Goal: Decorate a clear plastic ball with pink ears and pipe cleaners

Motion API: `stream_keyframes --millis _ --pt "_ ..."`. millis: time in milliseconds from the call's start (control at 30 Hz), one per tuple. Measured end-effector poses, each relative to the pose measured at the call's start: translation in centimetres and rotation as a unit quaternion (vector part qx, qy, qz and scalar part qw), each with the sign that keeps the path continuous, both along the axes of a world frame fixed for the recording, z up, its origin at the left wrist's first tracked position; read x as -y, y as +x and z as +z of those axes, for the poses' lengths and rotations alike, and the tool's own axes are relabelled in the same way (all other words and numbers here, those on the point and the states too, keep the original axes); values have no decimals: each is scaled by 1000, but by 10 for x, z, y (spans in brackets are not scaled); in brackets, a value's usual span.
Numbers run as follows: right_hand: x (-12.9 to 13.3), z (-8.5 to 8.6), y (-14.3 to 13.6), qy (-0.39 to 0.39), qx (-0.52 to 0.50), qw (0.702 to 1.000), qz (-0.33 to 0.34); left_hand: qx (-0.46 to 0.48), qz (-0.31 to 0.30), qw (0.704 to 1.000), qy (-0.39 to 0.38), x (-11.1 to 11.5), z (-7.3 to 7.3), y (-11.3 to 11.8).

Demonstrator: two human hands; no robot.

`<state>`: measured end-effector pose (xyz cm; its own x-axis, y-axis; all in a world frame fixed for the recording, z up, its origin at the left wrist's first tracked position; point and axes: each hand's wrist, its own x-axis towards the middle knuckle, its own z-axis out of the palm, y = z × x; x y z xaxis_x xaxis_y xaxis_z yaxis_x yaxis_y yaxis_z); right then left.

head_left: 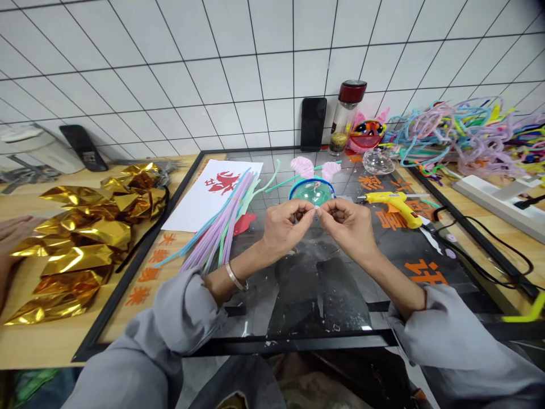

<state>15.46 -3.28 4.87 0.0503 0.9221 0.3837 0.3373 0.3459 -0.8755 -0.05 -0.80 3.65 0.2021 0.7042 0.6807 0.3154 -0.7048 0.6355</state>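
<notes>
My left hand (285,227) and my right hand (347,228) meet over the glass-topped table, fingertips pinched together. Between them is a tiny whitish piece, too small to make out. Just beyond the fingers lies a clear dome (315,193) with a blue rim and green inside, partly covered by my hands. Two pink fuzzy ear shapes (303,167) lie behind it, with a green pipe cleaner (283,183) at their side. Left of my left hand, a bundle of purple, green and blue pipe cleaners (223,221) rests partly on a white sheet (191,199) with a red figure.
A yellow glue gun (395,205) with a black cable lies at right. Behind stand a phone (313,124), a red-capped bottle (346,116), a pink-eared piece (367,135) and a pipe-cleaner heap (468,136). A power strip (502,204) is far right; gold foil (89,238) and another person's hand (17,236) are left.
</notes>
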Motion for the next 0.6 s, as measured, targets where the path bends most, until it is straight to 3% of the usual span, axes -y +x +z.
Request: stream_keyframes --millis 167,600 --pt "1 0 -2 28 9 999 -21 3 -4 1000 -12 0 0 2" --pt "0 -6 -6 16 -13 999 -48 28 -8 999 -41 0 -1 4"
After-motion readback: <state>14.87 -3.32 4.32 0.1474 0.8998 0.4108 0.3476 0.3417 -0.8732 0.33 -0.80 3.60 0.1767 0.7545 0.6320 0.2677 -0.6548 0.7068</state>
